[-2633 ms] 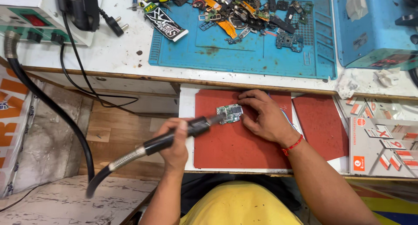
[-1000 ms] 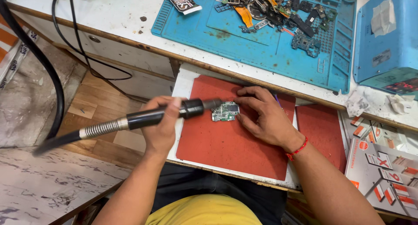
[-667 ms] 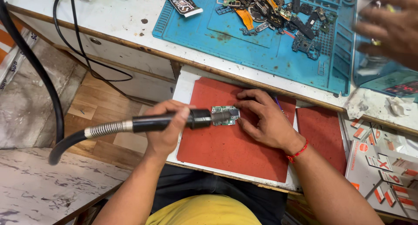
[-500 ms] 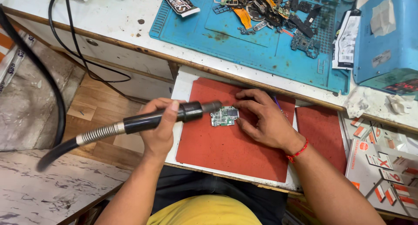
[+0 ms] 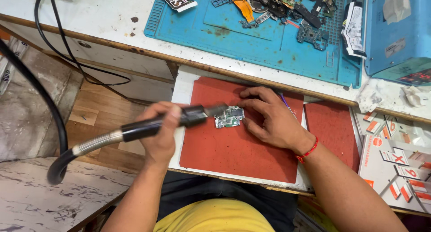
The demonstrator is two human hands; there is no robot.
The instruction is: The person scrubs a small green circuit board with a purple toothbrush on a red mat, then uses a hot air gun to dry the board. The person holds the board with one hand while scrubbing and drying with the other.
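Fingers (image 5: 164,119) of the left hand (image 5: 159,135) were wrapped tightly round the black handle of a hot-air wand (image 5: 179,119), whose metal nozzle pointed at the small green circuit board (image 5: 229,117). That board lay flat on the red mat (image 5: 233,153), toward the mat's upper middle, and serves as the landmark for everything else. Just right of the board, the right hand (image 5: 274,119) rested palm down, its fingers narrowly spread; the fingertips (image 5: 244,94) touched the mat beside the board's upper and right edges, seemingly steadying it, though whether they pinched it could not be told. A red thread bracelet (image 5: 308,150) sat on that wrist, farther right of the board.

Left of the board, the wand's ribbed grey hose (image 5: 90,146) ran off the mat's edge and joined a thick black hose (image 5: 31,83) hanging over the floor. Above the board, beyond the bench edge, a blue work mat (image 5: 269,48) carried a scatter of phone parts (image 5: 278,7). Well to the upper right of the board stood a blue machine (image 5: 397,30). A second red mat (image 5: 330,133) lay to the right of the board, past the right wrist, with white and orange cardboard packets (image 5: 395,164) beyond it. The right hand covered the mat surface right of the board.
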